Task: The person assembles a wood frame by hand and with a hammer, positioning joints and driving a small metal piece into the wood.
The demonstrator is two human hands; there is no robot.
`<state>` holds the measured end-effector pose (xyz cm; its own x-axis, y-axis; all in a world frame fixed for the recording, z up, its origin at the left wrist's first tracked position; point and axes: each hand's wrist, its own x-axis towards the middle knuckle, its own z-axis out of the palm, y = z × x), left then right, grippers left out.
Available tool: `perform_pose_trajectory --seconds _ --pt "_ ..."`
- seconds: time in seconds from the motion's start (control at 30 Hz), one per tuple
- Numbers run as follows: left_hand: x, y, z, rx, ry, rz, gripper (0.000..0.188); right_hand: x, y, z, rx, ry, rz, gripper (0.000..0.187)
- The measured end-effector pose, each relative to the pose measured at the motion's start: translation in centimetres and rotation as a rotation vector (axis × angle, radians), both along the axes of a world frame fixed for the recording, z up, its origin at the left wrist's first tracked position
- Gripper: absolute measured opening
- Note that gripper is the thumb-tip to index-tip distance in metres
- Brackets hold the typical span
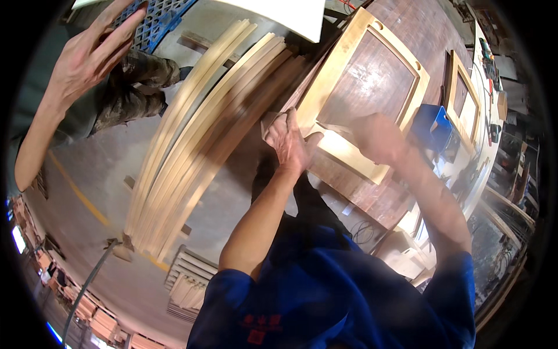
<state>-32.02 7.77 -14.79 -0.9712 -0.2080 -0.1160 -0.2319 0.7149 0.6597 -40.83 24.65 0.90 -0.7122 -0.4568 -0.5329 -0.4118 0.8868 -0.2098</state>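
A pale wooden door frame (334, 87) with an open middle lies on the brown workbench (410, 29). My left hand (289, 142) grips its near left corner, fingers curled at the edge and thumb toward the frame. Over the near rail my right hand (378, 139) is closed and smeared by motion. A thin, narrow tool (334, 127) sticks out of it toward my left hand; its exact kind is too blurred to tell. Round holes show in the frame's far rail.
Left of the bench lies a stack of long wooden strips (203, 128). Another person's hand (87, 64) reaches in at upper left, near a blue plastic crate (157, 23). A blue box (431, 125) and a smaller wooden frame (465, 99) are at right. Slatted wood (189, 282) lies on the floor.
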Motion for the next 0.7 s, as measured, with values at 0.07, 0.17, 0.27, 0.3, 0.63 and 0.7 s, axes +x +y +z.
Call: perform_pose_trajectory --seconds 0.07,0.17,0.27,0.3,0.63,0.7 --pt "0.2 -0.3 -0.4 0.025 0.037 0.016 0.103 -0.6 -1.0 0.6 -0.013 -0.061 -0.043 0.016" --pt "0.1 -0.1 -0.4 0.08 0.06 0.029 0.101 -1.3 -0.6 0.1 -0.053 -0.025 0.04 0.017" --pt "0.0 -0.1 -0.1 0.114 0.048 0.035 0.099 -1.6 -0.6 0.4 -0.063 -0.041 0.061 0.018" --pt "0.1 -0.2 -0.1 0.116 0.04 0.039 0.098 -1.5 -0.4 0.3 -0.06 -0.045 0.075 0.019" --pt "0.0 -0.4 0.4 0.109 -0.01 0.046 0.095 0.0 -1.0 1.5 -0.08 -0.018 0.097 0.022" --pt "-0.1 -0.5 0.6 0.113 -0.014 0.031 0.093 0.1 -1.2 2.0 -0.074 -0.043 0.073 0.02"
